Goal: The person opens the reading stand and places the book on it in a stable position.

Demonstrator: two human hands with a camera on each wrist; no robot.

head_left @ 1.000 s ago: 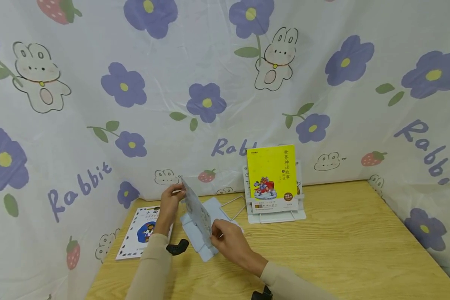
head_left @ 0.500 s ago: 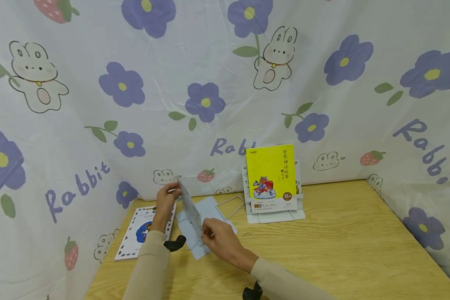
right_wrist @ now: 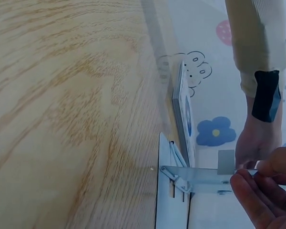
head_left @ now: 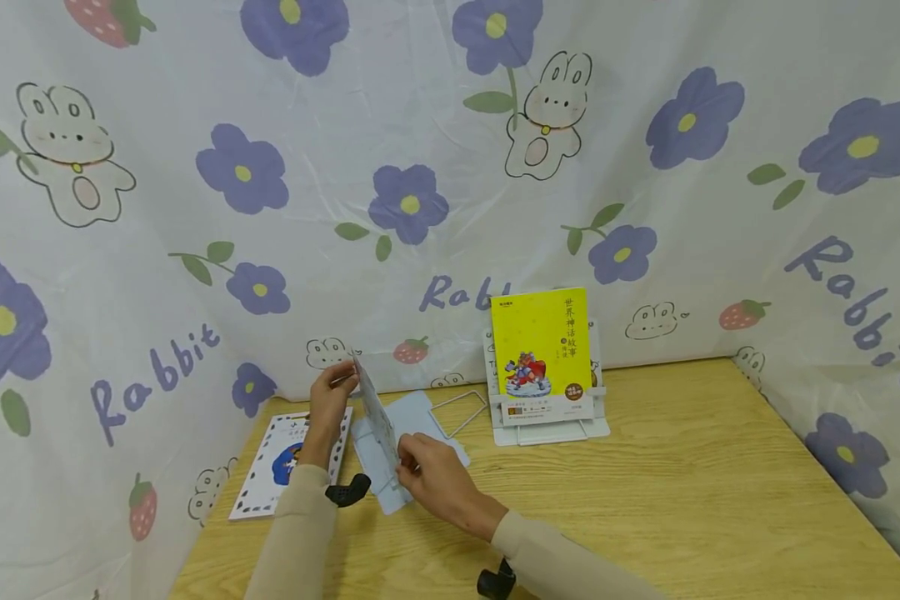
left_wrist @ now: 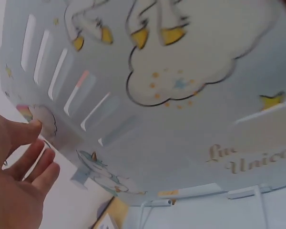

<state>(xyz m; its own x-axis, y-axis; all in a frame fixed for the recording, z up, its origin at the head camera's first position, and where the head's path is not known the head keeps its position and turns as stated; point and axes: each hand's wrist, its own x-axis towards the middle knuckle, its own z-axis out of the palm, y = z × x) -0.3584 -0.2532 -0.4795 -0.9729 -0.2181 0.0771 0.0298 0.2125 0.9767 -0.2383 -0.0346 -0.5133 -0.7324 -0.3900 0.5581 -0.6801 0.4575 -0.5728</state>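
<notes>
A light-blue folding book stand (head_left: 412,414) printed with unicorns and clouds is on the table, its slotted panel (left_wrist: 181,124) raised steeply from the flat base (right_wrist: 169,210). My left hand (head_left: 328,410) holds the panel's far upper edge, thumb and curled fingers at the rim. Lower down, at the near edge of the same panel, my right hand (head_left: 438,479) pinches with thumb and fingers. The right wrist view shows a hinged arm (right_wrist: 176,170) joining panel and base. A bent wire support (head_left: 465,414) sticks out on the stand's right.
Left of the stand lies a white book (head_left: 258,471), partly behind my left forearm. Toward the back, a yellow book (head_left: 543,342) leans upright on a second white stand (head_left: 596,431). A patterned cloth (head_left: 330,167) hangs behind the wooden table (head_left: 682,483).
Both hands and the book stand have shifted slightly left. The panel has swung to a more edge-on angle in the head view. Both hands keep their hold.
</notes>
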